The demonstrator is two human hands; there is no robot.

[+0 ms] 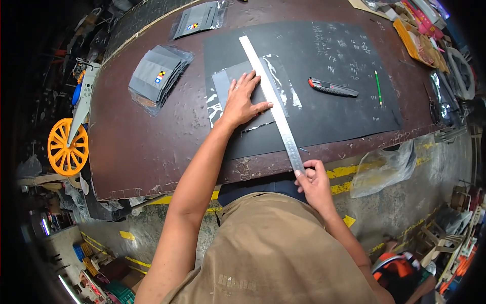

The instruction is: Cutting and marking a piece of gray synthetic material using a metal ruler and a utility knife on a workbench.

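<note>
Head view: left hand (243,101) lies flat, fingers spread, pinning a grey sheet in a clear plastic sleeve (238,86) on the black cutting mat (329,71). Right hand (314,180) pinches the long steel ruler (273,101) at its near end; stiff, probably slippery. More clear bags hold grey sheets (157,76) on the counter (152,147).
</note>
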